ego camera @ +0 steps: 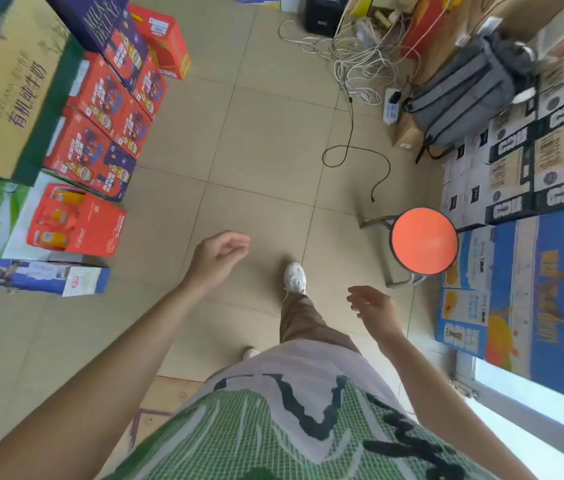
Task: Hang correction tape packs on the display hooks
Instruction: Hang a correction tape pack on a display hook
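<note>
I look straight down at a tiled shop floor. My left hand (216, 258) hangs over the floor at centre, fingers loosely curled, holding nothing. My right hand (372, 306) hangs lower right of it, fingers relaxed and empty. No correction tape packs and no display hooks are in view. My leg and white shoe (295, 277) step forward between the two hands.
Stacked red and purple cartons (100, 133) line the left side. A round orange stool (424, 245) stands right of my foot. Blue and black cartons (533, 271) sit at the right, a grey backpack (467, 95) and tangled cables (356, 57) lie further ahead.
</note>
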